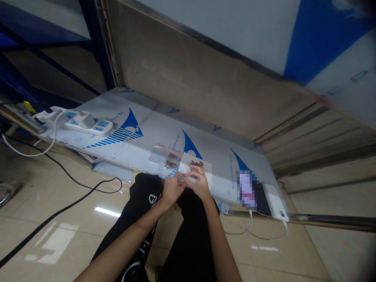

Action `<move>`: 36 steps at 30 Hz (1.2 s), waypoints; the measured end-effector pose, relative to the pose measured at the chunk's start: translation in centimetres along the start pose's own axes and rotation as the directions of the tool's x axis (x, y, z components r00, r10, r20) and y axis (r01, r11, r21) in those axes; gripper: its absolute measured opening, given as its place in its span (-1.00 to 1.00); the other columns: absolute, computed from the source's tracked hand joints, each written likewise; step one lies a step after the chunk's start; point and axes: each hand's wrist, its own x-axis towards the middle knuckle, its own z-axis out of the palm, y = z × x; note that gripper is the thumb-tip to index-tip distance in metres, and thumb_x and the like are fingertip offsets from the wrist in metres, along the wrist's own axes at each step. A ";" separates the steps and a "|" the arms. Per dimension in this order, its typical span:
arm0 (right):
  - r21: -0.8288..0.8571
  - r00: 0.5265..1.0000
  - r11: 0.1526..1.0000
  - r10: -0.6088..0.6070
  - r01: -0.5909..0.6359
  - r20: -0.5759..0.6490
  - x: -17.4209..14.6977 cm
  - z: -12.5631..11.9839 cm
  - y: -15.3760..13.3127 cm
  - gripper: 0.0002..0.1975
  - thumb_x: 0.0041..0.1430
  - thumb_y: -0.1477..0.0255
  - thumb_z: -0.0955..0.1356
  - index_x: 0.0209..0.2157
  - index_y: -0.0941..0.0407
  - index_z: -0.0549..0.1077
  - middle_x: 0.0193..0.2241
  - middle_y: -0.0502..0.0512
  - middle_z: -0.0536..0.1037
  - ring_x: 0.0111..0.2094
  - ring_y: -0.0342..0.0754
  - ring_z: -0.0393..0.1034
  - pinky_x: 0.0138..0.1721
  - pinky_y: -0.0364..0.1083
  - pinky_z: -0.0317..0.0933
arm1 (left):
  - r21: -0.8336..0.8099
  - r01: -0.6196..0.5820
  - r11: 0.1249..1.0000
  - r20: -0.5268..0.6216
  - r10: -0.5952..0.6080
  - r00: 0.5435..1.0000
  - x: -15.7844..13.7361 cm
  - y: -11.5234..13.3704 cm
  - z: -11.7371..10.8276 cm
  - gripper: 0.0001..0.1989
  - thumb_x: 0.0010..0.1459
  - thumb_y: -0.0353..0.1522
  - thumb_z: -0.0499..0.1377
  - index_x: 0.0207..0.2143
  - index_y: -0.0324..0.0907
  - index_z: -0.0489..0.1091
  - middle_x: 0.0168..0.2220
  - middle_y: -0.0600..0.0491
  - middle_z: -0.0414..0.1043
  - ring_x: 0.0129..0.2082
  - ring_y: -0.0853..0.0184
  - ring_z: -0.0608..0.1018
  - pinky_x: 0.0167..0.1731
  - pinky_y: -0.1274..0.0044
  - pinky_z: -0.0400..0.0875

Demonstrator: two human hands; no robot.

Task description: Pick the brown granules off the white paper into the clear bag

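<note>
My left hand (174, 188) is closed around a small pinkish-brown thing (181, 179) at the table's near edge; blur hides its kind. My right hand (201, 185) meets it from the right, thumb and forefinger pinched together by that thing and the other fingers spread. What the pinch holds, if anything, is too small to make out. Under and beyond the right fingers lies a white sheet (207, 169) with small brown pieces (196, 163) on it. Left of the sheet lies a clear plastic bag (157, 156) with dark brown pieces inside.
The table (152, 129) wears printed protective film. A white power strip (102, 127) with plugs sits at its left end. At the right lie a blurred-out phone (246, 190) and a white box-like device (276, 201) with cables. A shelf (249, 31) overhangs the back. A black cable (73, 203) crosses the floor.
</note>
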 end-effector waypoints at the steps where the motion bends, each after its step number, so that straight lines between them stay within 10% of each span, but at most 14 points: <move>1: 0.013 1.000 1.000 -0.011 0.011 0.021 -0.1 -0.2 -0.1 -0.93 -0.10 0.39 0.40 -0.47 0.05 0.53 -0.15 0.10 0.40 -0.08 0.02 0.25 -0.01 0.02 0.09 | -0.011 -0.001 1.000 0.002 0.001 1.000 0.0 0.0 0.0 -0.87 -0.04 -0.41 0.09 -0.35 -0.14 0.34 -0.48 0.11 0.44 -0.46 0.39 0.48 -0.43 0.61 0.25; 7: 0.111 0.999 0.993 0.019 -0.023 0.035 -0.4 -0.6 -0.2 -0.87 0.01 0.36 0.35 -0.39 0.05 0.53 -0.15 0.11 0.42 -0.07 0.00 0.27 -0.02 0.01 0.12 | -0.216 -0.014 0.976 0.015 0.017 1.000 0.1 -0.1 0.3 -0.83 -0.01 -0.38 0.10 -0.31 -0.15 0.40 -0.41 0.08 0.49 -0.42 0.37 0.49 -0.34 0.56 0.32; 12: 0.185 0.988 0.974 0.144 -0.130 -0.062 -0.1 -0.3 0.1 -0.74 0.05 0.28 0.30 -0.26 0.11 0.51 -0.19 0.18 0.46 -0.10 0.02 0.30 -0.12 -0.01 0.22 | -0.613 -0.012 0.790 0.003 0.017 1.000 0.4 0.6 0.2 -0.71 0.04 -0.23 0.08 -0.29 -0.21 0.46 -0.28 0.00 0.51 -0.27 0.30 0.51 -0.19 0.48 0.34; 22: 0.451 0.935 0.830 0.219 -0.329 0.279 -1.5 1.3 -1.4 -0.72 -0.02 0.26 0.34 -0.32 0.14 0.51 -0.40 0.10 0.55 -0.36 -0.01 0.44 -0.29 -0.03 0.31 | -0.616 -0.064 0.785 -0.089 0.012 0.996 0.3 0.9 -0.7 -0.72 0.03 -0.22 0.10 -0.37 -0.23 0.47 -0.34 0.01 0.44 -0.24 0.34 0.46 -0.15 0.51 0.30; 36: 0.629 0.842 0.712 0.515 -0.314 -0.162 -4.7 3.0 -4.7 -0.66 -0.06 0.17 0.34 -0.37 0.17 0.47 -0.51 0.12 0.53 -0.50 -0.04 0.43 -0.53 -0.12 0.32 | -0.654 -0.050 0.755 -0.109 -0.029 0.994 -1.4 0.4 -2.4 -0.75 -0.04 -0.20 0.15 -0.45 -0.23 0.31 -0.56 0.14 0.35 -0.53 0.46 0.40 -0.48 0.64 0.26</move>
